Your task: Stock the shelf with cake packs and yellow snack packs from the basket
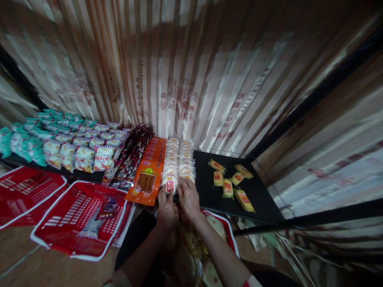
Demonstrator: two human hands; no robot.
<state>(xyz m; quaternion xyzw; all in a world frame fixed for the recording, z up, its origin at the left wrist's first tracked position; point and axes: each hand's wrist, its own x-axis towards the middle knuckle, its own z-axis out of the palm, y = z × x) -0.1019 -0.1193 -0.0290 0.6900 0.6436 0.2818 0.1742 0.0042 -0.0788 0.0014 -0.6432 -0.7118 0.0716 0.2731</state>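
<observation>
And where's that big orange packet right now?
In the head view, the orange packet lies left of centre on the black shelf, between the dark shiny packets and the white packets at the hands.

wrapped snacks: glossy plastic film (crinkled) | baskets: smooth plastic | curtain: satiny cloth
</observation>
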